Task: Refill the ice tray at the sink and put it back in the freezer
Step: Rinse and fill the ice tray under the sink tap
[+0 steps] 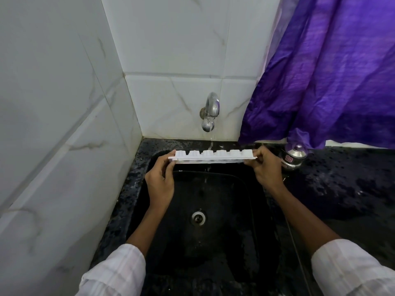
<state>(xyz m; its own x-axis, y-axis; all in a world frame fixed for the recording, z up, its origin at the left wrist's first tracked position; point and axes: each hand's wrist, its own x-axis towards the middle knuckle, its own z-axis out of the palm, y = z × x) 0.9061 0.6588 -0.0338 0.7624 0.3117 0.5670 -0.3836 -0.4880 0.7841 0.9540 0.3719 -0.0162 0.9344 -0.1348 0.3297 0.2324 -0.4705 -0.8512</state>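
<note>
A white ice tray [211, 155] is held level over the back of the black sink [213, 242], its cup undersides facing the wall and me seeing them edge-on. My left hand [161, 180] grips its left end and my right hand [266, 165] grips its right end. Above it, a chrome tap [210, 113] sticks out of the tiled wall, and a thin stream of water [211, 142] falls from it towards the tray. The sink drain [198, 217] lies below, between my forearms.
A small steel pot with a lid [294, 157] stands on the wet black counter [342, 189] just right of my right hand. A purple curtain [331, 71] hangs over the counter's back right. White marble tiles [53, 124] close in the left side.
</note>
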